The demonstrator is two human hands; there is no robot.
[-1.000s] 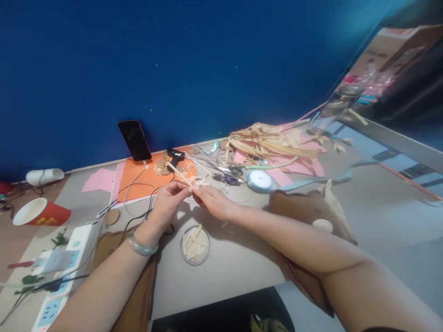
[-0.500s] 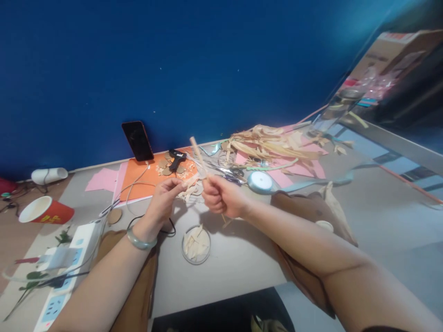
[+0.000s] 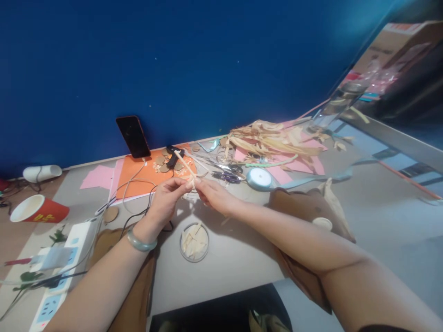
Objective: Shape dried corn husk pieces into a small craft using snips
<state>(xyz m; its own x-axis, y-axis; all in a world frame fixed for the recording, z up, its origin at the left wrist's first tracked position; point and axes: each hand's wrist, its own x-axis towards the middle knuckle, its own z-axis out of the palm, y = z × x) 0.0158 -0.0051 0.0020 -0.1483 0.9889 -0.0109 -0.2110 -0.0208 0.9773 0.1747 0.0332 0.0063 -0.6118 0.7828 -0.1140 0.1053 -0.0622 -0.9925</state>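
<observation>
Both hands meet above the table, fingertips together at the lower end of a thin pale stick [image 3: 184,163] that leans up and to the left. My right hand [image 3: 215,196] is closed around that end. My left hand [image 3: 168,197], with a bangle on the wrist, pinches a pale strip [image 3: 192,183] against the stick; most of it is hidden by the fingers. Just below the hands is a round dish [image 3: 181,250] of cut pale pieces [image 3: 194,240]. Behind the stick's tip, a black glue gun [image 3: 172,159] lies on orange paper [image 3: 133,177].
A phone [image 3: 133,137] leans against the blue wall. Dried husks [image 3: 270,138], scissors [image 3: 226,176] and a ribbon spool [image 3: 259,178] lie at back right. Left are a power strip [image 3: 71,258], cables and a red paper cup [image 3: 46,210]. A brown sheet [image 3: 294,205] lies under my right arm.
My right hand has turned from a fist around the upright stick to a grip at its lower end. The stick now tilts left, and my hands have come together.
</observation>
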